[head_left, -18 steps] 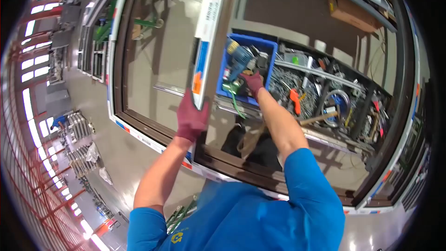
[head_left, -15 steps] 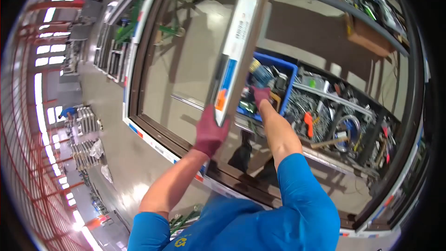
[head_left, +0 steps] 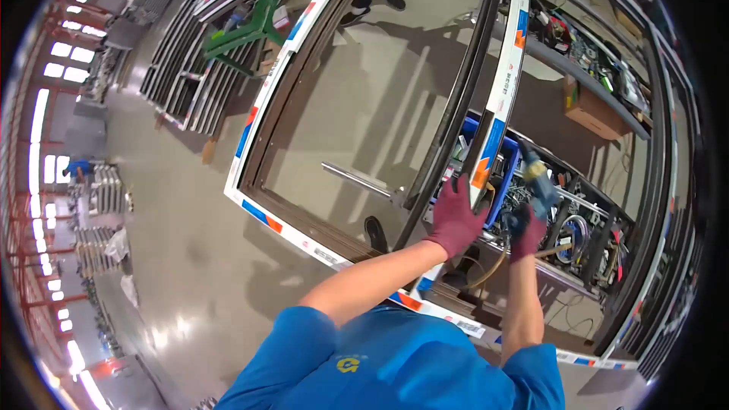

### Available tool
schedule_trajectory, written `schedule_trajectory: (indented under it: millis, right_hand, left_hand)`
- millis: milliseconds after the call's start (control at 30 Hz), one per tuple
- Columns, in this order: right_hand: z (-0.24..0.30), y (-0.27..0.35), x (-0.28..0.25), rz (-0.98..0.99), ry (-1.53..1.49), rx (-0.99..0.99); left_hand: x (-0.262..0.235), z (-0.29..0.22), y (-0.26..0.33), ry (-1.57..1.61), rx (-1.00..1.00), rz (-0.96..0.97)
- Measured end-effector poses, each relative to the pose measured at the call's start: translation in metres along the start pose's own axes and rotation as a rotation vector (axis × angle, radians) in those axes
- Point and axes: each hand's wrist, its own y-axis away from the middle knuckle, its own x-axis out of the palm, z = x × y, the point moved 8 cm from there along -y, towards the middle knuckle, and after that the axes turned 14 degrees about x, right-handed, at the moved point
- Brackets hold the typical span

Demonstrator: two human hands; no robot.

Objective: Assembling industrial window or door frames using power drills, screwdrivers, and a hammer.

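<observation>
Left hand (head_left: 456,220), in a maroon glove, is wrapped around the lower end of a long white frame bar (head_left: 505,76) — fingers closed on it, the bar rising steeply toward the top of the view, with blue and orange patches along its face. Right hand (head_left: 528,231), gloved too, has its grip closed on a blue-bodied power tool (head_left: 538,182), held just beside the bar's lower end. Both hands sit over a blue bin (head_left: 503,182) of small parts on a cluttered tool shelf (head_left: 585,228). Beneath lies a big window frame (head_left: 304,144) — dark inner edge, white outer — flat above the grey floor (head_left: 182,258). A brown cardboard box (head_left: 592,110) rests on the upper shelf.
</observation>
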Motion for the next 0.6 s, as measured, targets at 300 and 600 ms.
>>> schedule_trajectory:
  millis: [300,600]
  right_hand:
    - [0.083,0.324,0.074,-0.232,0.136,-0.395]
    - [0.033,0.352,0.320,0.846,-0.006,0.147]
  left_hand:
    - [-0.133,-0.055,0.024,1.031,0.335,0.235]
    - [-0.290,0.047,-0.017,1.478,-0.037,-0.092]
